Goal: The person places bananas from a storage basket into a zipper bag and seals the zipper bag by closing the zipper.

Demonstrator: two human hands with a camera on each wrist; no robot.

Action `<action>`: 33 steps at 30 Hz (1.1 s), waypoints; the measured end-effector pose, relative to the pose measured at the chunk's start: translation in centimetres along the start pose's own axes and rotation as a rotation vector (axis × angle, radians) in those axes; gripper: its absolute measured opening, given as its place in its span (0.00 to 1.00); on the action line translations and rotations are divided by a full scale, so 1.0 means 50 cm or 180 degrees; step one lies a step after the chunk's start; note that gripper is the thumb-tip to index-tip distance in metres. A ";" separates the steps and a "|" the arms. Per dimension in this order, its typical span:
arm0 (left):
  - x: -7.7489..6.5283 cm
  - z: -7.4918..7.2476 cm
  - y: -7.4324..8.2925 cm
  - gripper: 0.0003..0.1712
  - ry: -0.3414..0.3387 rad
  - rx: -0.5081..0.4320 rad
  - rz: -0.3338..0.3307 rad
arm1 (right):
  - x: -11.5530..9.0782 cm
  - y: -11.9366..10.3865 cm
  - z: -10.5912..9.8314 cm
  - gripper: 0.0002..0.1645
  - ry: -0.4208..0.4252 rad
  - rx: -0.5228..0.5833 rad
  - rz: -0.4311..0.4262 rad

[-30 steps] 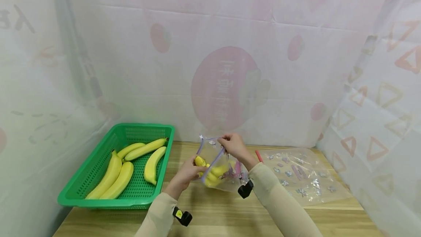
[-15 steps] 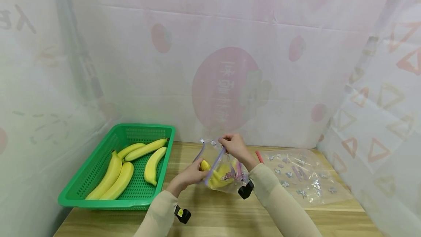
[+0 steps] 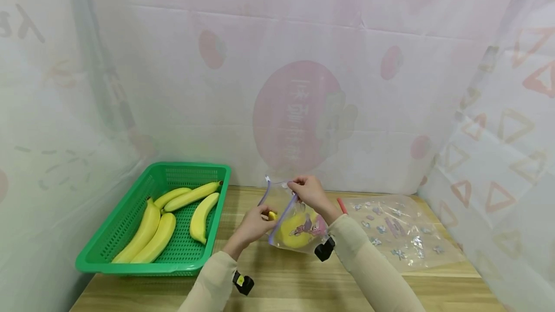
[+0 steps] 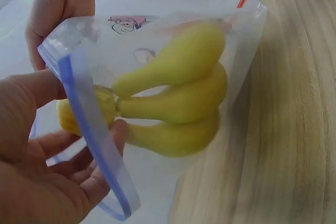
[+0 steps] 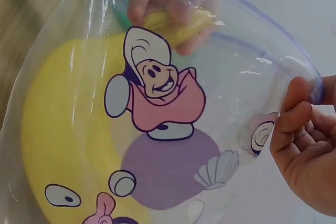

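A clear zip bag (image 3: 284,196) with a purple-blue zip edge and cartoon prints is held above the table, its mouth towards the left. Inside it lies a bunch of yellow bananas (image 4: 181,98), the fruit pointing towards the bag's bottom. My left hand (image 3: 253,225) reaches in at the mouth and grips the bunch's stem end (image 4: 105,103) with curled fingers. At the far corner of the mouth, my right hand (image 3: 310,194) pinches the zip edge (image 5: 315,90) between thumb and fingers. The printed side partly covers the bananas in the right wrist view.
To the left stands a green plastic basket (image 3: 204,266) with several loose bananas (image 3: 156,237) in it. A second clear printed bag (image 3: 407,235) with a red strip (image 3: 342,205) lies flat on the wooden table (image 3: 303,292) at the right. Printed white sheets (image 3: 217,95) surround the table.
My left hand has moved slightly right, taking the banana bunch deeper into the bag. The right hand keeps its place at the bag's edge. The basket has not moved.
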State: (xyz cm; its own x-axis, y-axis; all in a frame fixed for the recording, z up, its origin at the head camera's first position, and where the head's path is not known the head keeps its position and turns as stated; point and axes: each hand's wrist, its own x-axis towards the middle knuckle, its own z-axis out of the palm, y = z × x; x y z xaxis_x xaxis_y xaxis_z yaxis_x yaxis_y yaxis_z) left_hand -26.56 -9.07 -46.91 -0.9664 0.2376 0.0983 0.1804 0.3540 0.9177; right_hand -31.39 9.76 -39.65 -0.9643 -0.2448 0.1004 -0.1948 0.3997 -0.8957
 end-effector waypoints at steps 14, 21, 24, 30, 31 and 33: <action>0.014 0.004 -0.020 0.15 -0.0440 0.0065 -0.0008 | 0.004 -0.002 0.004 0.16 0.0041 -0.0054 -0.0039; 0.017 0.013 -0.014 0.17 -0.0236 0.0304 -0.0168 | 0.006 -0.001 0.001 0.16 0.0053 0.0015 -0.0078; 0.020 0.017 -0.015 0.19 -0.0162 0.0216 -0.0179 | 0.006 0.000 0.002 0.15 0.0063 0.0030 -0.0067; 0.022 0.015 -0.013 0.22 -0.0026 0.0140 -0.0222 | 0.008 0.000 0.003 0.14 0.0049 0.0136 0.0027; 0.021 0.013 -0.010 0.21 -0.0038 0.0186 -0.0232 | 0.007 0.000 0.003 0.15 0.0045 0.0142 0.0044; 0.017 0.004 0.001 0.20 -0.0037 0.0289 -0.0209 | 0.006 -0.001 0.002 0.16 0.0060 0.0124 0.0048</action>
State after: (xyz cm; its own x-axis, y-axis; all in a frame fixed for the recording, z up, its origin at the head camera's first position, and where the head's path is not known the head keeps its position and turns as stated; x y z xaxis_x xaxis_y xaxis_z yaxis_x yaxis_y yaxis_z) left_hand -27.35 -8.66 -46.85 -0.9745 0.2216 0.0341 0.1331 0.4495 0.8833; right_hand -31.66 9.56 -39.63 -0.9704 -0.2223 0.0947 -0.1735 0.3684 -0.9133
